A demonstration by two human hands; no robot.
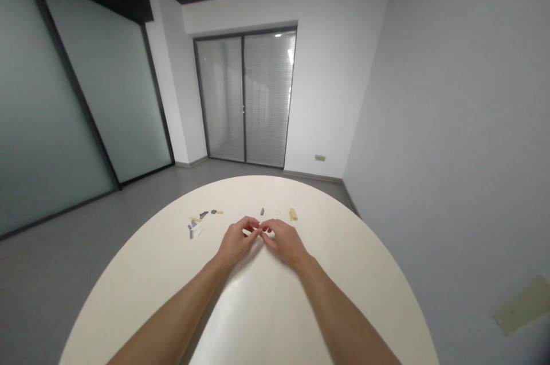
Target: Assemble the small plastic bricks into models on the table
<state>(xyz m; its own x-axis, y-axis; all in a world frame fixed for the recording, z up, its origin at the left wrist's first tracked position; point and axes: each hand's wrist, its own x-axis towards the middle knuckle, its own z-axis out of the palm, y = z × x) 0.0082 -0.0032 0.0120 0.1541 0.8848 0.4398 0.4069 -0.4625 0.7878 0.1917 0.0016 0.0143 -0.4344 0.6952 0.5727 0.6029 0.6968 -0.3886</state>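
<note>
Fingers (250, 220) of a person's left hand (234, 242) and right hand (284, 240) meet tip to tip, curled inward over a round white surface (253, 319); whether they pinch a small piece between them cannot be told. Just beyond the fingertips lies a small gray piece (262, 211), with tiny whitish bits (278, 213) near the right hand and a yellow piece (293, 214) farther right. Well to the left of the left hand, a loose cluster gathers dark pieces (203, 215), a yellow strip (195, 219), a gray piece (191, 233) and white pieces (197, 230), with a black-and-yellow piece (216, 212) near it. Past the surface stand dark-framed glass doors (244, 101) and, at left, frosted panels (103, 78).
</note>
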